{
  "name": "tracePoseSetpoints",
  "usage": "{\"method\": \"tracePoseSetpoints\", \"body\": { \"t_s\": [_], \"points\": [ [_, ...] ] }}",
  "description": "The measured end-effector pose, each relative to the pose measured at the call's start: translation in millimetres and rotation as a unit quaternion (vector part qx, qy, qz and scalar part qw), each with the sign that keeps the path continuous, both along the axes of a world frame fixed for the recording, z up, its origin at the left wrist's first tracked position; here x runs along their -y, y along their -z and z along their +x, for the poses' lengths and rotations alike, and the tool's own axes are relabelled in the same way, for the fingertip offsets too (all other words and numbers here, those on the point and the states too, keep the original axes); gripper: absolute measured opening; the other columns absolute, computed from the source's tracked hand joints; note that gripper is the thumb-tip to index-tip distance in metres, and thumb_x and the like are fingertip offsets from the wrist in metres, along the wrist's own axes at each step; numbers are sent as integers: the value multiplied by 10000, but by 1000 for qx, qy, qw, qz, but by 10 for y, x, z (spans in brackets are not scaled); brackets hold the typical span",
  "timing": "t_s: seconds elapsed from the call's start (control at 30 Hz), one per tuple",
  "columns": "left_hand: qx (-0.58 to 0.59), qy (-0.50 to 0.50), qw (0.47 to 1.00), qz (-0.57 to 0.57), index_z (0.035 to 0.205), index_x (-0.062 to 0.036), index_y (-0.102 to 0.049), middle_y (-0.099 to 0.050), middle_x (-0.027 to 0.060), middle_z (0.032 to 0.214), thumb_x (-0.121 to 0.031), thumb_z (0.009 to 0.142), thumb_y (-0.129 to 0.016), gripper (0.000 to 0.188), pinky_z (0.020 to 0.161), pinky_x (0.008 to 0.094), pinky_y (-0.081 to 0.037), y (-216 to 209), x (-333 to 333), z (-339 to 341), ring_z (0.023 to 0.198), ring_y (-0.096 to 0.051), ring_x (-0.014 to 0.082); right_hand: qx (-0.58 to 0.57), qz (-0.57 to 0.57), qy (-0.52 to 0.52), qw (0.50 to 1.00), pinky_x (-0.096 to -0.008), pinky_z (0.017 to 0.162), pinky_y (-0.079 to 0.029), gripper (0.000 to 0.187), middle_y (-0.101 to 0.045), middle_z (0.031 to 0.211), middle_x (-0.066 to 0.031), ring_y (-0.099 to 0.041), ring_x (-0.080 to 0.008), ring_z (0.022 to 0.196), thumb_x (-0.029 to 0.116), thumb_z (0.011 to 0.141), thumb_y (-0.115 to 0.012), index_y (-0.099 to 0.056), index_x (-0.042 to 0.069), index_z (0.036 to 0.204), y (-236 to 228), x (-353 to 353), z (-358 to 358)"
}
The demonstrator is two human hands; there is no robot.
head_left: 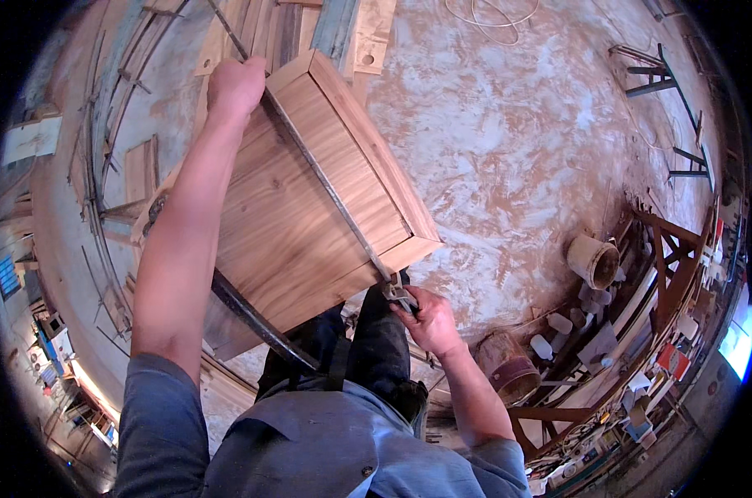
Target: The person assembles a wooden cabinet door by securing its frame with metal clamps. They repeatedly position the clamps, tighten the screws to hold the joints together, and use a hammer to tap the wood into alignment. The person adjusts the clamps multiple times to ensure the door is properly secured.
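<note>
A framed wooden panel (284, 216), pale brown with visible grain, lies tilted in front of me. Across it runs a long metal bar clamp (330, 189). At the panel's far left corner, my left hand (236, 85) is closed around the clamp's bar. By the near edge, my right hand (432, 319) grips the clamp's end, where the metal jaw (395, 290) sits against the wood; my fingers hide part of it. A second dark metal bar (255, 318) extends from beneath my left forearm toward my waist.
Wooden boards (280, 29) lie beyond the panel. On the right stand a dirty white bucket (592, 259) and a reddish-brown bucket (508, 369). Cluttered shelving with a brown metal frame (666, 274) lines the right side. Long metal bars (94, 158) curve along the left.
</note>
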State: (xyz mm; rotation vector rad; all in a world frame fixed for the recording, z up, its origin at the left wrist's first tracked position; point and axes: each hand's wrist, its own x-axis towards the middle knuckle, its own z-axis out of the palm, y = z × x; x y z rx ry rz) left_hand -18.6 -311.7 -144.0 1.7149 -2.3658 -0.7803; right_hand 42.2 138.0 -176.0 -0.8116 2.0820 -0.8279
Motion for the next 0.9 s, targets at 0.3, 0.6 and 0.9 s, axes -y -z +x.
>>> {"method": "tracePoseSetpoints", "body": {
  "t_s": [0.3, 0.6, 0.9],
  "points": [
    [61, 179, 981, -54, 1035, 105, -623, -618, 366, 1038, -383, 900, -495, 522, 918, 500, -461, -91, 196, 164, 1039, -607, 469, 10, 29, -30, 999, -430, 783, -537, 401, -678, 969, -203, -658, -377, 899, 292, 856, -713, -613, 16, 1127, -58, 29, -22],
    [-76, 334, 934, -101, 1326, 134, -437, -328, 270, 1485, -209, 816, -660, 654, 1169, 474, -258, -4, -1723, 913, 1417, -267, 413, 7, 16, -58, 998, -433, 739, -525, 426, -640, 940, -186, -640, -371, 872, 269, 803, -760, -612, -3, 1094, -123, 37, -150],
    [-131, 307, 934, -127, 1257, 108, -528, -366, 269, 1475, -192, 778, -646, 577, 1168, 453, -272, 128, -1763, 926, 1423, -278, 403, -14, 24, -68, 997, -360, 540, -438, 131, -561, 649, -122, -490, -212, 557, 116, 894, -665, -603, 0, 884, -983, 263, -1251]
  ]
}}
